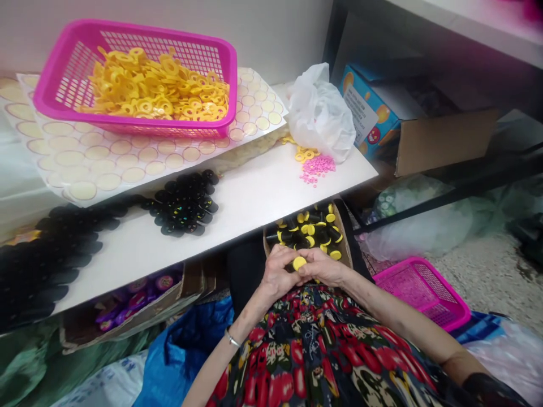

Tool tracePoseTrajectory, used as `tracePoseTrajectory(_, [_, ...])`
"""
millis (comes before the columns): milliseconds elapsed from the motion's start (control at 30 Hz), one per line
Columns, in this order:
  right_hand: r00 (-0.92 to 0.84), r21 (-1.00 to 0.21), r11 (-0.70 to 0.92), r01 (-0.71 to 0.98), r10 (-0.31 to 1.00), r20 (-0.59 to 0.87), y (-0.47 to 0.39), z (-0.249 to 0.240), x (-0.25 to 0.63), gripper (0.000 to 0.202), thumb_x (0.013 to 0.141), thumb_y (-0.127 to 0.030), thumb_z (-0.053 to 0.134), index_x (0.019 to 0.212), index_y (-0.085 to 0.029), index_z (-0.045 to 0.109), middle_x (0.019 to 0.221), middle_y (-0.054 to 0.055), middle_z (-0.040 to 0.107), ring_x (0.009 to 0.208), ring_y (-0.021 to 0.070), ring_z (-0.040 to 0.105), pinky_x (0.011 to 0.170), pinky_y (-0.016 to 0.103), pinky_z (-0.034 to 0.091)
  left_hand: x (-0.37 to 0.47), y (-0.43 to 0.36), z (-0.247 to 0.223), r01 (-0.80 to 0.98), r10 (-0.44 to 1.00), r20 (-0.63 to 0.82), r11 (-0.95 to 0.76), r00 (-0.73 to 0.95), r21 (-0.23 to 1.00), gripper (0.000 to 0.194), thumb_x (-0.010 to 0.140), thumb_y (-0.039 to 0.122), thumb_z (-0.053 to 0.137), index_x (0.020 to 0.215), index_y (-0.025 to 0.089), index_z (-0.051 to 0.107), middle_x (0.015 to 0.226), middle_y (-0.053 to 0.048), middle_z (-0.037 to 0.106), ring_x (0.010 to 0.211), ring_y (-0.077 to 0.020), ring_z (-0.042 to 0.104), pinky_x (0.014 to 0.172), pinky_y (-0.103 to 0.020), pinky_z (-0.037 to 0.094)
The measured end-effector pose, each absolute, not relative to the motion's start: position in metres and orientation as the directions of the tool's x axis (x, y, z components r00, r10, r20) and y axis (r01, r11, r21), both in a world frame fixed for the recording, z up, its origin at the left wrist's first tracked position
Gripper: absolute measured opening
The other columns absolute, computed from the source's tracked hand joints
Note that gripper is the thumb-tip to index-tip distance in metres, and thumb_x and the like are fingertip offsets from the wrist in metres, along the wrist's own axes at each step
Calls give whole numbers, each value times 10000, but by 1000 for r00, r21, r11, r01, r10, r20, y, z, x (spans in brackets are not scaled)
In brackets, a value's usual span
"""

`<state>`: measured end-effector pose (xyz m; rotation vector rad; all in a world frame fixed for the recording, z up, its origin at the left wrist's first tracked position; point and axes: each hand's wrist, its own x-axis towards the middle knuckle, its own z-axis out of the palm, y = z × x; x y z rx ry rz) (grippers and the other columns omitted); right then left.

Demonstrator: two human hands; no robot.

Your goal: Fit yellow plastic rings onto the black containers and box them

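My left hand and my right hand meet above my lap, fingers closed around a small black container with a yellow cap. The cap faces up toward me, while the fingers hide most of the body. Just beyond my hands, a cardboard box holds many more black containers with yellow caps. Up on the white table, a pink basket is heaped with yellow ring-shaped plastic pieces.
Black pieces cluster on the table's left. Small pink rings lie by a white plastic bag. The basket stands on sheets of round stickers. A blue printed box is behind. Another pink basket sits at right.
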<state>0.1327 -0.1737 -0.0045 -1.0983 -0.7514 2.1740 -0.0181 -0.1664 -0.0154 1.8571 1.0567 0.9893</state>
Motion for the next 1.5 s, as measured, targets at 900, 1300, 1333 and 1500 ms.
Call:
tracePoseTrajectory(900, [20, -512, 167, 842, 941, 339, -84, 15, 165, 199, 879, -187, 409, 893, -171, 607, 952, 98, 566, 903, 209, 473, 791, 327, 383, -127, -25, 46, 993, 963, 263, -19, 50, -119, 191, 743, 153, 429, 766, 143, 618, 861, -155, 550, 883, -321, 421, 619, -372, 301])
tracePoseTrajectory(1300, [-55, -172, 87, 981, 982, 178, -29, 16, 174, 216, 835, -120, 400, 807, -146, 613, 865, 100, 567, 802, 193, 464, 631, 290, 278, -127, -25, 46, 997, 960, 270, -80, 75, 8, 194, 699, 111, 448, 777, 155, 620, 930, -119, 579, 848, -263, 495, 707, -353, 394])
tracePoseTrajectory(1333, [-106, -170, 132, 977, 982, 155, -30, 18, 172, 220, 824, -99, 395, 811, -143, 610, 862, 99, 569, 791, 189, 468, 623, 287, 274, -130, -24, 46, 996, 963, 260, -83, 72, 32, 188, 689, 113, 456, 771, 154, 620, 943, -116, 582, 849, -260, 504, 706, -349, 400])
tracePoseTrajectory(1500, [-210, -241, 206, 948, 978, 6, -27, 26, 165, 223, 822, -110, 388, 838, -152, 606, 815, 82, 594, 713, 175, 500, 581, 277, 259, -120, -21, 47, 955, 950, 282, -198, 132, 221, 162, 649, 138, 499, 756, 172, 617, 949, -83, 609, 858, -231, 550, 740, -329, 434])
